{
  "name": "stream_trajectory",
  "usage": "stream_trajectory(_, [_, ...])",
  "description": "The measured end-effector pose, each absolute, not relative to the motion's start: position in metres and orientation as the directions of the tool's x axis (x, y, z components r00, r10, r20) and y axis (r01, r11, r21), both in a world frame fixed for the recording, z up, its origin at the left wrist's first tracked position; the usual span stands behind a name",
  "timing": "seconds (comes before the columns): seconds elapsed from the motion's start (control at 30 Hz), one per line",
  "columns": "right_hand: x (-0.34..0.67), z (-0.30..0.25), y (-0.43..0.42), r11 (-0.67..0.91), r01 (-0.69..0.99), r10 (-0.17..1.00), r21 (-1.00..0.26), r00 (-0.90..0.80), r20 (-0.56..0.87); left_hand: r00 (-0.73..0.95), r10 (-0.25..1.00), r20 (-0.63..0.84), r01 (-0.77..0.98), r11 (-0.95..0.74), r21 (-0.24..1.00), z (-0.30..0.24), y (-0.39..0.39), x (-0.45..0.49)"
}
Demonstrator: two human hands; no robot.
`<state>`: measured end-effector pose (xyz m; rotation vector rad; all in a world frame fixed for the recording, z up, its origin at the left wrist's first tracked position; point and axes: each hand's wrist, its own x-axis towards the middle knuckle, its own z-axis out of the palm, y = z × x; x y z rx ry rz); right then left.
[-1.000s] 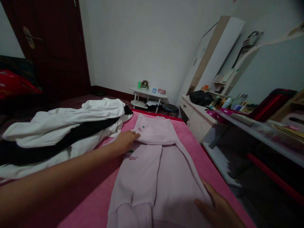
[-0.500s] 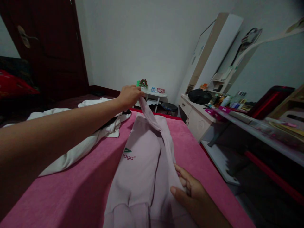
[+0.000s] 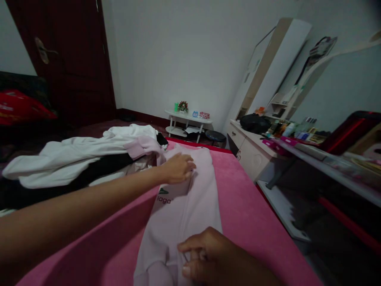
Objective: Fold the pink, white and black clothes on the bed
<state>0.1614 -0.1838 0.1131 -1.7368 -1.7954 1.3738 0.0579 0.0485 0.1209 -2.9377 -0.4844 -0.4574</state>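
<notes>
Two hands on one garment. R hand (image 3: 211, 254), nearest: fingers curled, thumb & index pinching a fold of the pale pink garment (image 3: 204, 206). Garment lies lengthwise on the pink bed cover (image 3: 250, 210), approx. centre, from bottom of view almost to the red far edge (image 3: 222, 148). R part laid over twd L; green motif (image 3: 163, 191) w/ dark red lettering below shows L of the fold. L hand (image 3: 178, 169), farther up: palm down on upper part of garment, fingers bent, tips at a ridge of cloth; can't tell if pinching or only pressing. Beyond L forearm, a pale pink length of cloth (image 3: 144, 147) lies over the pile of white & black clothes (image 3: 80, 149).

R of bed: glassy tabletop (image 3: 330, 169) w/ bright pink boxes (image 3: 278, 145) at far end; past it, pale dresser (image 3: 254, 157) w/ black bag (image 3: 255, 123) & sm. bottles.

Beyond bed: dark round stool (image 3: 216, 136) beside low white tabletop (image 3: 189, 116) w/ green cup (image 3: 176, 107), sm. plant (image 3: 182, 106), etc. Dark red door (image 3: 74, 59) far L.
</notes>
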Motion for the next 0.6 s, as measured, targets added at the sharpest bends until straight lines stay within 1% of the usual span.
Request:
stream_trajectory(0.03, [0.163,0.116,-0.177,-0.159,0.625,0.872,-0.765,-0.274,-0.405,0.928,0.228,0.294,0.244,-0.97,-0.017,0.108,0.035,0.065])
stream_trajectory(0.07, [0.166,0.117,-0.169,-0.142,0.629,0.863,-0.765,-0.3,-0.407,0.943,0.194,0.272,0.191,-0.981,0.036,0.095,0.024,0.071])
stream_trajectory(0.1, [0.171,0.117,-0.158,-0.119,0.636,0.875,-0.763,-0.295,-0.383,0.949,0.195,0.249,0.18,-0.98,0.08,0.082,0.016,0.076])
stream_trajectory(0.13, [0.179,0.115,-0.145,-0.086,0.652,0.913,-0.753,-0.251,-0.321,0.953,0.206,0.224,0.183,-0.976,0.118,0.07,0.009,0.079])
stream_trajectory(0.17, [0.189,0.112,-0.13,-0.042,0.677,0.964,-0.735,-0.167,-0.208,0.951,0.233,0.203,0.205,-0.968,0.147,0.06,0.005,0.08])
stream_trajectory(0.2, [0.202,0.107,-0.113,0.006,0.712,0.997,-0.702,-0.061,-0.054,0.945,0.265,0.19,0.234,-0.957,0.17,0.052,0.002,0.081])
stream_trajectory(0.23, [0.216,0.102,-0.095,0.059,0.752,0.991,-0.657,0.033,0.127,0.937,0.295,0.189,0.26,-0.947,0.188,0.045,0.001,0.081])
stream_trajectory(0.27, [0.231,0.096,-0.077,0.1,0.8,0.956,-0.592,0.089,0.281,0.926,0.321,0.197,0.282,-0.938,0.203,0.041,-0.001,0.08])
stream_trajectory(0.3, [0.245,0.089,-0.059,0.105,0.852,0.918,-0.512,0.116,0.38,0.914,0.346,0.212,0.301,-0.929,0.215,0.038,-0.002,0.079])
stream_trajectory(0.33, [0.259,0.082,-0.041,0.098,0.893,0.902,-0.438,0.106,0.419,0.903,0.364,0.227,0.316,-0.922,0.224,0.037,-0.003,0.078])
stream_trajectory(0.37, [0.271,0.074,-0.023,0.092,0.926,0.909,-0.367,0.073,0.41,0.897,0.374,0.235,0.323,-0.918,0.228,0.037,-0.004,0.077])
stream_trajectory(0.4, [0.28,0.066,-0.007,0.084,0.95,0.933,-0.301,0.03,0.358,0.893,0.381,0.24,0.328,-0.916,0.232,0.037,-0.005,0.077])
stream_trajectory(0.47, [0.292,0.05,0.021,0.061,0.976,0.984,-0.208,-0.024,0.177,0.888,0.389,0.243,0.334,-0.912,0.239,0.038,-0.007,0.076])
stream_trajectory(0.53, [0.295,0.039,0.043,0.003,0.987,1.0,-0.159,0.0,0.019,0.885,0.393,0.249,0.335,-0.91,0.244,0.038,-0.007,0.076])
stream_trajectory(0.6, [0.295,0.033,0.059,-0.09,0.987,0.995,-0.131,0.083,-0.058,0.882,0.393,0.259,0.333,-0.91,0.249,0.035,-0.006,0.077])
